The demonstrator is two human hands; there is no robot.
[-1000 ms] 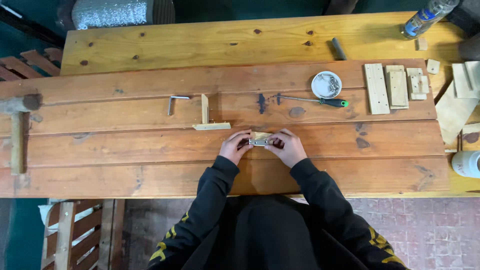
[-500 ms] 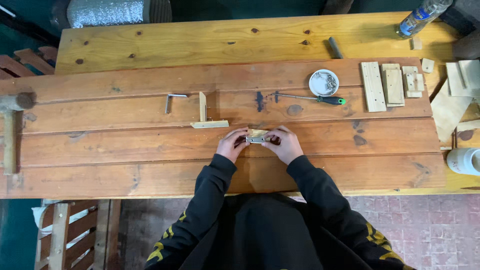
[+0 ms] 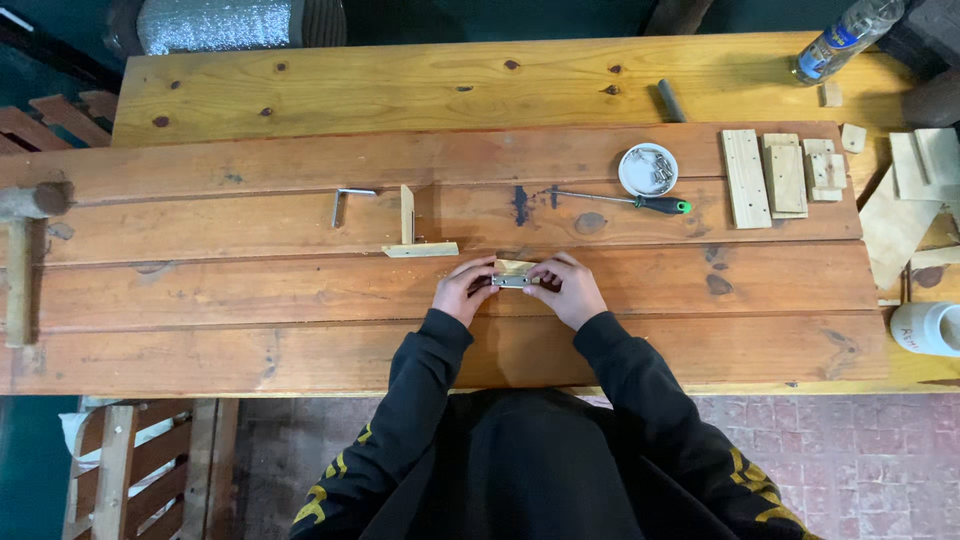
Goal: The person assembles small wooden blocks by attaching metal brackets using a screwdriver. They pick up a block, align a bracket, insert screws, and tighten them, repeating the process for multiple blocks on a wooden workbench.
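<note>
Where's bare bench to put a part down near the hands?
Free: the boards left of the left hand, below the L-shaped wood assembly; also right of the right hand, below the screwdriver. Crowded: far right, round the screw dish and wood offcuts.

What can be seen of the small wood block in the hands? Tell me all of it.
The block is a small, pale, flat piece of wood lying on the reddish bench near its front edge. A little grey metal piece sits against its near side. The left hand and right hand pinch it from either end, their fingers hiding its ends. Finer detail is too small to tell.
</note>
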